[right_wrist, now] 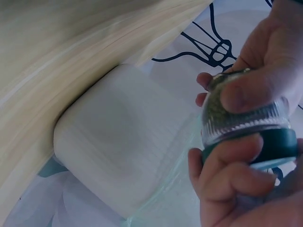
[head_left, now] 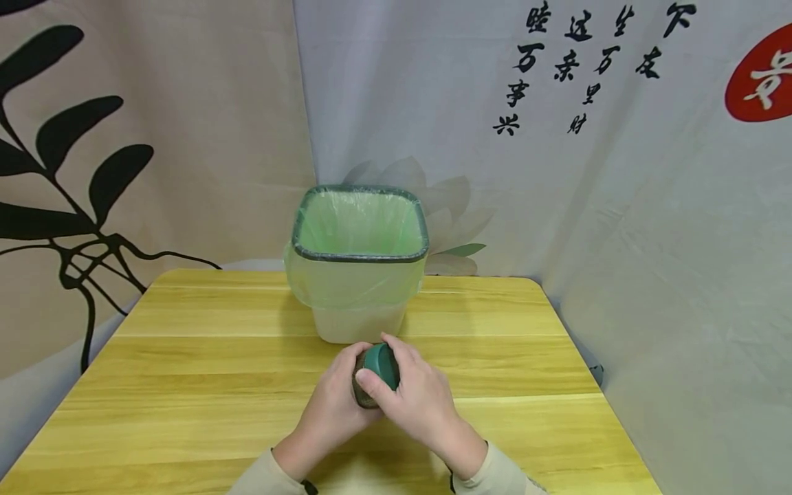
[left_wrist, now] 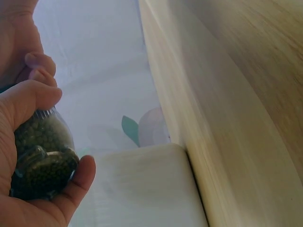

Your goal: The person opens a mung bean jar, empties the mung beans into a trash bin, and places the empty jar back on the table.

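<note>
A small clear jar (right_wrist: 215,111) with a dark green lid (head_left: 385,364) is held between both hands, just in front of the bin. My left hand (head_left: 337,399) grips the jar's body, and the right hand (head_left: 427,399) has its fingers and thumb curled round the lid. Through the jar wall in the left wrist view, small round greenish grains (left_wrist: 47,177) show inside. The lid sits on the jar. Part of the jar's body is hidden behind the fingers.
A pale bin (head_left: 359,323) with a green plastic liner (head_left: 355,282) folded over its dark rim stands at the back of the wooden table (head_left: 204,385). Printed curtains (head_left: 650,227) hang behind and beside the table.
</note>
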{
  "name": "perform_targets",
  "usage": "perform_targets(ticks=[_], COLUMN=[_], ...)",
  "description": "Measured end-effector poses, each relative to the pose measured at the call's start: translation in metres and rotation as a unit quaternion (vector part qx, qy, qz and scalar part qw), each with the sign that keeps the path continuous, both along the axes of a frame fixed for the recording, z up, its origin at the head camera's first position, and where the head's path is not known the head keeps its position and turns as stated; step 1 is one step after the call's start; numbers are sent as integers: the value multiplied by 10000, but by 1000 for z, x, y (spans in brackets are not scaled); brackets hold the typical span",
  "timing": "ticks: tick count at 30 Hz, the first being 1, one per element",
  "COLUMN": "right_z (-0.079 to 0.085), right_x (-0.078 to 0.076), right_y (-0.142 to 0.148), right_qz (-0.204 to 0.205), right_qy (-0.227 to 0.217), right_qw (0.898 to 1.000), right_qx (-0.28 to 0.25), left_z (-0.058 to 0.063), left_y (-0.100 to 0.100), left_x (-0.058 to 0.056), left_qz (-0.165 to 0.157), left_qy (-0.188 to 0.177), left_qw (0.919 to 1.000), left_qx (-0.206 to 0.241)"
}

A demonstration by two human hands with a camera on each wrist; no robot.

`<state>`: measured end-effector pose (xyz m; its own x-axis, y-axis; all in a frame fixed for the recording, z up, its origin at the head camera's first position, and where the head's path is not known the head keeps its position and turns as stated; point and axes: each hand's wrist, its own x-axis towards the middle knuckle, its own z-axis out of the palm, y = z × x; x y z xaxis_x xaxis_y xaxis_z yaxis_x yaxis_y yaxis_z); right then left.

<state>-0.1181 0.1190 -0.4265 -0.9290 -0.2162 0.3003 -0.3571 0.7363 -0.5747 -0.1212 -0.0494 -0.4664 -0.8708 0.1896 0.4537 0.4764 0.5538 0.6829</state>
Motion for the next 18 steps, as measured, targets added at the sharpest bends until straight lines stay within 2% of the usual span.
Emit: perform_targets(ticks=[4, 8, 13, 18], right_z=[2, 2, 2, 2], right_x=[-2, -4, -5, -5], right_y=[4, 5, 5, 5], right_qz=[115, 228, 273, 241], right_qy=[-552, -809, -833, -851], right_qw=[9978, 9948, 9935, 9932], right_qx=[-348, -581, -727, -761], left_z=[-4, -7, -7, -6], left_y=[0, 0, 1, 2], left_x=[-2, -4, -5, -4], left_qz=[123, 217, 240, 196], left_qy=[453, 740, 882, 789], left_qw=[9987, 9964, 9950, 9961], left_qx=[-218, -361, -398, -352])
